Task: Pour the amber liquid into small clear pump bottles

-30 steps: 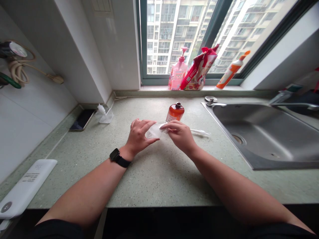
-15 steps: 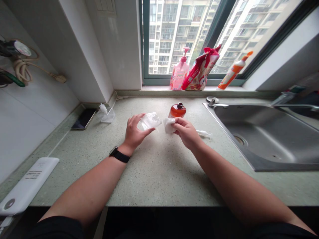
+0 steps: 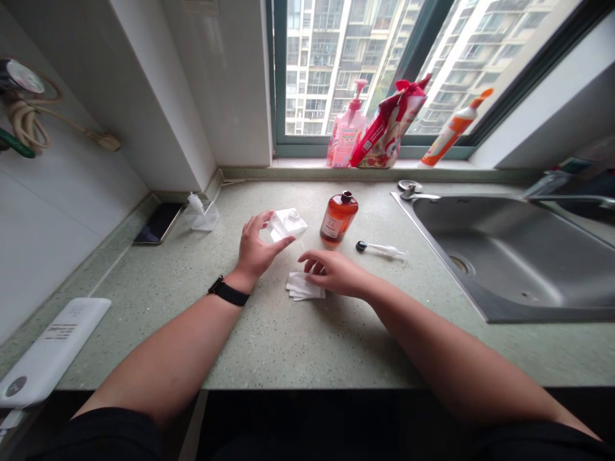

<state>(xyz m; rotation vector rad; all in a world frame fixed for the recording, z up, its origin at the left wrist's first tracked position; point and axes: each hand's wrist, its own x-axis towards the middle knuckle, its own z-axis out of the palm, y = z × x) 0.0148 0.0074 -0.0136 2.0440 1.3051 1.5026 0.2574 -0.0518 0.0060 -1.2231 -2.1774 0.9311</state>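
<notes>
My left hand (image 3: pixel 255 248) is closed around a clear, square-sided bottle (image 3: pixel 288 225), held tilted above the counter with its opening toward me. My right hand (image 3: pixel 339 272) hovers over a folded white tissue (image 3: pixel 302 288) lying on the counter, fingers curved and apart, holding nothing. Just beyond it stands an uncapped amber bottle (image 3: pixel 339 221) with a white label and orange-red liquid. To that bottle's right lies a pump top (image 3: pixel 382 248) with a black collar. A small clear box-like container with a white pump piece (image 3: pixel 204 216) sits farther left.
A phone (image 3: pixel 159 223) lies by the left wall and a white power bank (image 3: pixel 60 349) at the front left. The steel sink (image 3: pixel 519 256) fills the right side. A pink pump bottle (image 3: pixel 346 137), red bag (image 3: pixel 389 131) and orange-white bottle (image 3: pixel 451 136) line the windowsill.
My right hand has moved down and toward me and let go of the white tissue, now on the counter. The left hand still holds the clear bottle, turned slightly.
</notes>
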